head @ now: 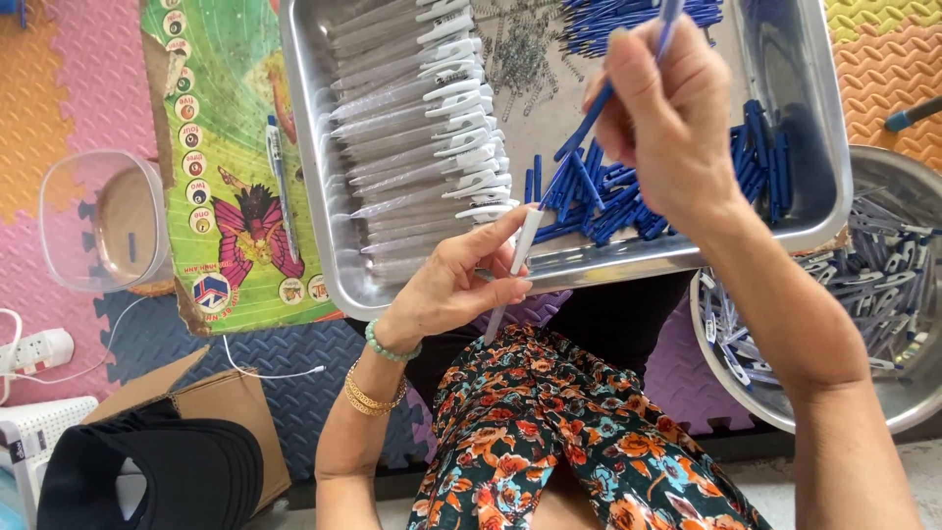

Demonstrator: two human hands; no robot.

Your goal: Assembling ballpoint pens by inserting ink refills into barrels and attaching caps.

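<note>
- Left hand point(453, 285) pinches a white pen barrel point(512, 277), its open end tilted up-right.
- Right hand point(667, 108) grips a blue refill point(579, 132), slanting down-left toward that end, above the steel tray point(314, 147).

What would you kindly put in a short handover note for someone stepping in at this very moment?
Left hand: pinching a white plastic pen barrel, tip angled down over the lap.
Right hand: holding a thin blue pen refill above the rectangular steel tray.
In the tray: a row of white pen barrels, a heap of small metal springs, loose blue pen parts.
Round steel bowl to the right holds more white-and-blue pens.
Done: refill picked up. Left: it is not yet in the barrel.
</note>
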